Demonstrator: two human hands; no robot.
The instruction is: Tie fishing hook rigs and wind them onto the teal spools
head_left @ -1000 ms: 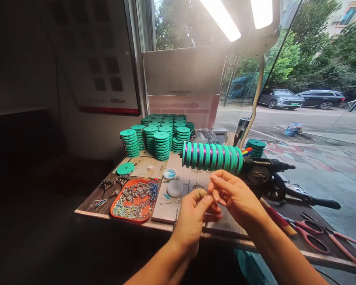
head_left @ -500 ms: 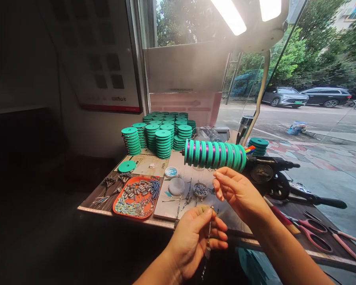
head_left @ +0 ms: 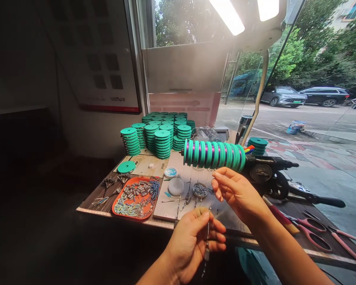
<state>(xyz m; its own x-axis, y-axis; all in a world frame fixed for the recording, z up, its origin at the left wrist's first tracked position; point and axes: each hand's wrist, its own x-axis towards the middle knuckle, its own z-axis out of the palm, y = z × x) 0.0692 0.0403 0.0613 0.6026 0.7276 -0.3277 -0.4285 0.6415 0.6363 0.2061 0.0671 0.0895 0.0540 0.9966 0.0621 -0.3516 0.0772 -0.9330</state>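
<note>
Low in front of me, my left hand (head_left: pixel 192 237) pinches a fishing rig (head_left: pixel 208 233) between thumb and forefinger. The rig hangs down past the curled fingers, with small shiny links and a greyish piece near its lower end. Above and to the right, my right hand (head_left: pixel 231 188) has thumb and forefinger pinched together; whatever lies between them is too fine to make out. Just above that hand, a row of green foam spools (head_left: pixel 215 154) wound with purple line sits on the shaft of a black hand-cranked winder (head_left: pixel 262 173). Thin lines run down from the spools.
Left of my hands is an orange tray (head_left: pixel 115 209) of sinkers and small tubes. A bowl of dark beads (head_left: pixel 200 190) and a white round dish (head_left: pixel 176 186) lie on a board. Stacked green spools (head_left: pixel 162 144) stand behind. Pink-handled scissors (head_left: pixel 316 233) lie at right.
Both hands stay almost in place. The rig's top link shows slightly more clearly above my left fingertips, and the greyish piece below is more visible. The whole view shifts slightly left.
</note>
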